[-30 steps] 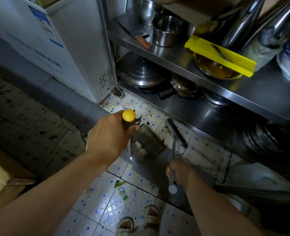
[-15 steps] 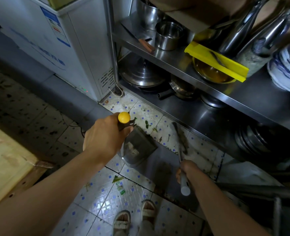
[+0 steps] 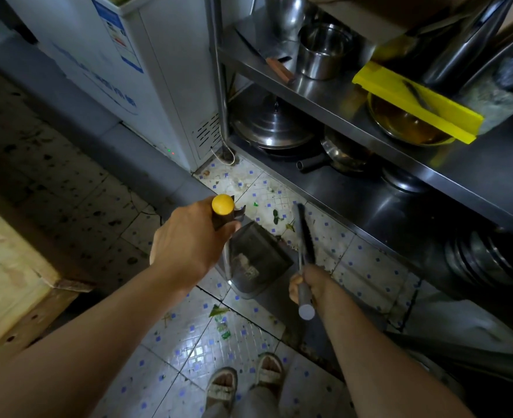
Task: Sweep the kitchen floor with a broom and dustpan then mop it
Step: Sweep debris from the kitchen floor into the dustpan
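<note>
Head view: the dustpan (image 3: 256,260) sits on the tiled floor (image 3: 188,351) in the middle of the picture, its dark scoop facing up, with pale scraps lying inside it. The left hand (image 3: 188,245) is curled tight round the top of the dustpan's upright handle, just below its yellow knob (image 3: 223,204), up and to the left of the scoop. The right hand (image 3: 311,286) grips a grey broom handle (image 3: 305,300) just to the right of the dustpan; the handle's end sticks out below the fist. The broom's dark head (image 3: 305,233) runs up from the fist along the dustpan's right edge, close beside it; whether they touch cannot be told. Green leaf scraps (image 3: 276,217) lie on the floor just beyond the dustpan's far lip, and more green bits (image 3: 220,322) lie on the near side of it, towards the person's sandalled feet (image 3: 246,384). To the right of the dustpan stands a steel shelf rack (image 3: 430,164) holding pots and a yellow board (image 3: 415,101). Beyond the dustpan to the left stands a white appliance (image 3: 146,79).
</note>
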Motion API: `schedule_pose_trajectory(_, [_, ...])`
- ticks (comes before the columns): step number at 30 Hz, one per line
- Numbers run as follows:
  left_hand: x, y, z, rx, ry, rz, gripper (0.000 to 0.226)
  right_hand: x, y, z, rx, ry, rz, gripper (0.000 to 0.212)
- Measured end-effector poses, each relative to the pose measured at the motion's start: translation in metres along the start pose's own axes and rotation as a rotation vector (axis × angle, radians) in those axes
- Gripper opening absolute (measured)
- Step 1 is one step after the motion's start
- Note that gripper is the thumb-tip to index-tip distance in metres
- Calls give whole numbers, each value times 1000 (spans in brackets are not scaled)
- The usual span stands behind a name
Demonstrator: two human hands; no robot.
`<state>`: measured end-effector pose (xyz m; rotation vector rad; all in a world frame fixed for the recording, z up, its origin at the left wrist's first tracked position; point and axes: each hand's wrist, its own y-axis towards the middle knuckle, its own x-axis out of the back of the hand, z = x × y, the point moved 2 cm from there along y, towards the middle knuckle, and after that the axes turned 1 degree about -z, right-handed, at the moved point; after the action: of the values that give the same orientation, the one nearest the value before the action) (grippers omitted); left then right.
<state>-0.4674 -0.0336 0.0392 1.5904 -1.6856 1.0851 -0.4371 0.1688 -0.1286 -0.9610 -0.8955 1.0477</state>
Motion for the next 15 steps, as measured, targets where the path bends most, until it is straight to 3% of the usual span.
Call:
schedule_pose_trajectory(6, [2, 5, -10, 59, 12, -9, 19, 9, -11, 26, 27, -83, 59, 44])
schedule_pose_trajectory(8, [5, 6, -13, 84, 12, -25, 22, 21, -19, 34, -53, -47, 33, 42])
schedule_pose_trajectory(11, [9, 9, -18, 111, 23, -43, 23, 34, -17, 45, 86, -166, -88, 36])
schedule_pose_trajectory(15, [12, 17, -13, 162, 33, -74, 27, 31, -7, 61, 17, -238, -140, 32])
